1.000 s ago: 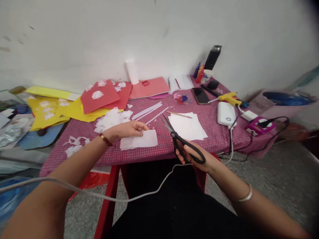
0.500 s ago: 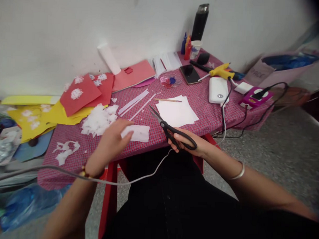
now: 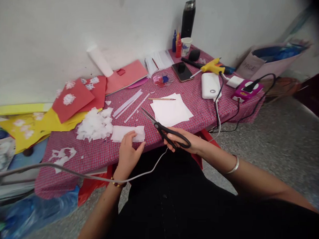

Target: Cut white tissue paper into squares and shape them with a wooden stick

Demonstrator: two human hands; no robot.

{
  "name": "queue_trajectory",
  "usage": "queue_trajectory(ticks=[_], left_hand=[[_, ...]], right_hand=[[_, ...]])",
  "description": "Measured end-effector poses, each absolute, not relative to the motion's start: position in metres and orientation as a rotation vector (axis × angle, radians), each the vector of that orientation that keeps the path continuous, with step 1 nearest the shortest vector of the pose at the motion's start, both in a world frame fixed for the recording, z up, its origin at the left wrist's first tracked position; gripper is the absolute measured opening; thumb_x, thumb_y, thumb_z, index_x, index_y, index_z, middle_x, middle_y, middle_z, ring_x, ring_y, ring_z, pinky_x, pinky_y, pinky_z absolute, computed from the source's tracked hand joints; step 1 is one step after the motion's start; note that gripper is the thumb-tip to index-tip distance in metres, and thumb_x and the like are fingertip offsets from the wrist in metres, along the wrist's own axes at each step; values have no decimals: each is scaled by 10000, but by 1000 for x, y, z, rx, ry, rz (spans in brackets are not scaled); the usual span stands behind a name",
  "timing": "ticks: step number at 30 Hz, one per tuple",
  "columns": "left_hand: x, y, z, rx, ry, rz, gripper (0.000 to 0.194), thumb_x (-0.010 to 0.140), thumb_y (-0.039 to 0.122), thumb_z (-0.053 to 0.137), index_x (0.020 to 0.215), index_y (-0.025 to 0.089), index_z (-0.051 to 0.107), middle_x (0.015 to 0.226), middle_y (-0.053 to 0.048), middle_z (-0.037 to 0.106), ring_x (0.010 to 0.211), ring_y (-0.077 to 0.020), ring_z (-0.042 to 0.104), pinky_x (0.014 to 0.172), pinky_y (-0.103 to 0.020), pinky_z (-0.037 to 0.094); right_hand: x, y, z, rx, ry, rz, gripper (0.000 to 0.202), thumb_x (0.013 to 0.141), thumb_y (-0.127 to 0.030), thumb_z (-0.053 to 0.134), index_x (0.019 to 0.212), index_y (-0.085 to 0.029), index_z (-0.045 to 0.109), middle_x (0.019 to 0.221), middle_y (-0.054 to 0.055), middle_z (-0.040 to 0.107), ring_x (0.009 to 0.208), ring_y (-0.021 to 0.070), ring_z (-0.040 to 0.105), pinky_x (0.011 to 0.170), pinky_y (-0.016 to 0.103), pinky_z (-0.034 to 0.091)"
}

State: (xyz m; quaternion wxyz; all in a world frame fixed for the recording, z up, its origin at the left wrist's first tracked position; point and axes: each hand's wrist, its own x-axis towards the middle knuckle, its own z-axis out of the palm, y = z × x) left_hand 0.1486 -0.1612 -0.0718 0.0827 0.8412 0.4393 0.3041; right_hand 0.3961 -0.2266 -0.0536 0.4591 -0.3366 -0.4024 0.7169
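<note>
Head camera: right hand (image 3: 181, 138) curls closed around the black scissors (image 3: 157, 125); left hand (image 3: 129, 153) is half open, fingertips over white paper (image 3: 117, 133), contact unclear, paper scraps (image 3: 95, 125) left of those fingers.

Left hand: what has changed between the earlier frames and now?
The left hand has let go its pinch on the small white paper and come round from its left end to its near edge, fingers spread. The right hand still holds the scissors.
</note>
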Motion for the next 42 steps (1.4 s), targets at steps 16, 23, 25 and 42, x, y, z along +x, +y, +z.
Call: queue_trajectory(ticks=[16, 23, 25, 42], left_hand=[[131, -144, -41, 1685, 1330, 1246, 77, 870, 271, 582, 859, 201, 609, 858, -3, 656, 804, -139, 611, 776, -256, 472], [124, -126, 33, 910, 815, 1451, 69, 792, 180, 599, 757, 238, 613, 831, 26, 721, 909, -125, 664, 930, -278, 501], [127, -129, 39, 789, 765, 1366, 105, 833, 223, 544, 823, 240, 648, 875, 6, 754, 982, -148, 678, 959, -310, 507], [138, -151, 23, 709, 620, 1317, 200, 862, 292, 527, 945, 224, 696, 987, -34, 773, 1169, -177, 635, 1002, -304, 500]], right_hand=[[403, -227, -40, -1070, -1176, 1634, 401, 824, -397, 689, 1142, -181, 576, 780, -20, 559, 604, 82, 531, 510, 195, 428], [417, -210, -16, -1595, -1898, 635, 458, 815, -225, 608, 1269, -169, 585, 1082, 105, 636, 950, 239, 603, 847, 355, 457], [417, -201, -22, -1735, -2044, 411, 455, 815, -234, 600, 1260, -140, 602, 1071, 141, 626, 971, 275, 600, 861, 377, 449], [295, -180, -28, -613, -851, 1763, 532, 633, -510, 825, 995, -202, 587, 931, 37, 687, 789, 155, 666, 701, 286, 583]])
